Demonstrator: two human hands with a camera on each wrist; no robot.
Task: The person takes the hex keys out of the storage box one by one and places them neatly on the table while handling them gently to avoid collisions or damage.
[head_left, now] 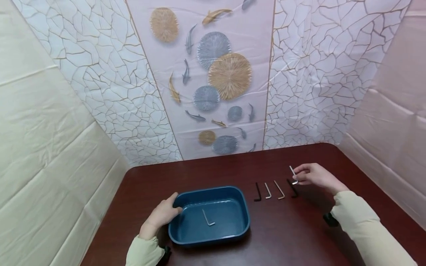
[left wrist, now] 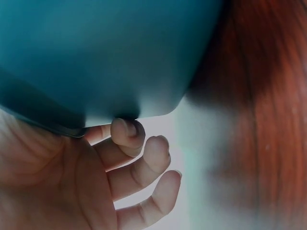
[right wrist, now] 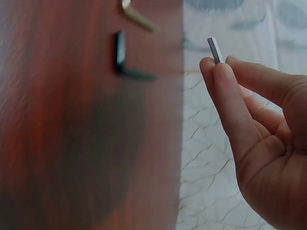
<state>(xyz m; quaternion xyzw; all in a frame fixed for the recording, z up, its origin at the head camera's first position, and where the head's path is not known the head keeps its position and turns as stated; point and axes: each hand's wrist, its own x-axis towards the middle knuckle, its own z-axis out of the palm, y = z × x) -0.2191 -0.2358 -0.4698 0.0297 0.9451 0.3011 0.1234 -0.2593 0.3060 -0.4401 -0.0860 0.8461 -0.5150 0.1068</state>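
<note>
My right hand (head_left: 314, 175) pinches a silver hex key (head_left: 292, 170) between thumb and fingertips, raised over the right end of a row. In the right wrist view one end of that key sticks out past the fingertips (right wrist: 224, 79). My left hand (head_left: 164, 212) holds the left side of a blue rectangular tray (head_left: 209, 242), thumb over the rim and fingers along the outer wall. Inside the tray lies one silver hex key (head_left: 206, 218).
Several L-shaped hex keys lie in a row right of the tray: a black one (head_left: 257, 192), a silver one (head_left: 267, 191), a brass-toned one (head_left: 279, 190) and another black one (head_left: 292, 188). The dark red table (head_left: 283, 236) ends at patterned cloth walls.
</note>
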